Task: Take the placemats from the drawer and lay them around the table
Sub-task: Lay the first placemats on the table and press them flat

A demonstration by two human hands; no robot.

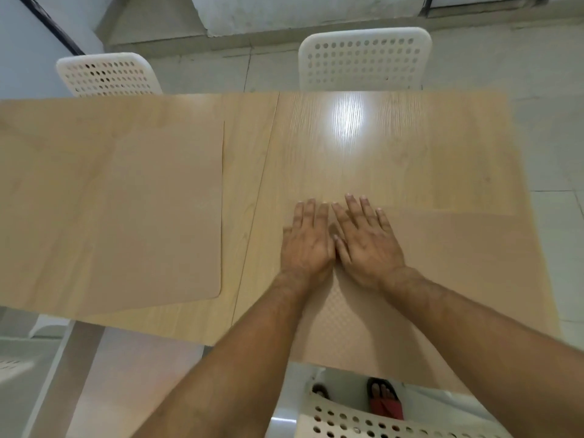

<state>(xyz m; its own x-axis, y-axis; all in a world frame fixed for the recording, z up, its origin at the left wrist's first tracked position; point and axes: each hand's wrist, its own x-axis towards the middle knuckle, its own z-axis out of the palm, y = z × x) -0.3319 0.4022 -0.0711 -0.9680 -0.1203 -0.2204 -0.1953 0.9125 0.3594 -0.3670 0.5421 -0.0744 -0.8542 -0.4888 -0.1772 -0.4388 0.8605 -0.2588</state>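
Observation:
A tan placemat lies flat on the light wooden table at the near right, reaching the table's front edge. My left hand and my right hand rest palm down side by side on its left part, fingers spread and flat, gripping nothing. A second tan placemat lies flat on the left half of the table, apart from both hands. No drawer is in view.
Two white perforated chairs stand at the far side, one at the left and one at the right. A third white chair is below me at the near edge, by my sandalled foot. Grey tiled floor surrounds the table.

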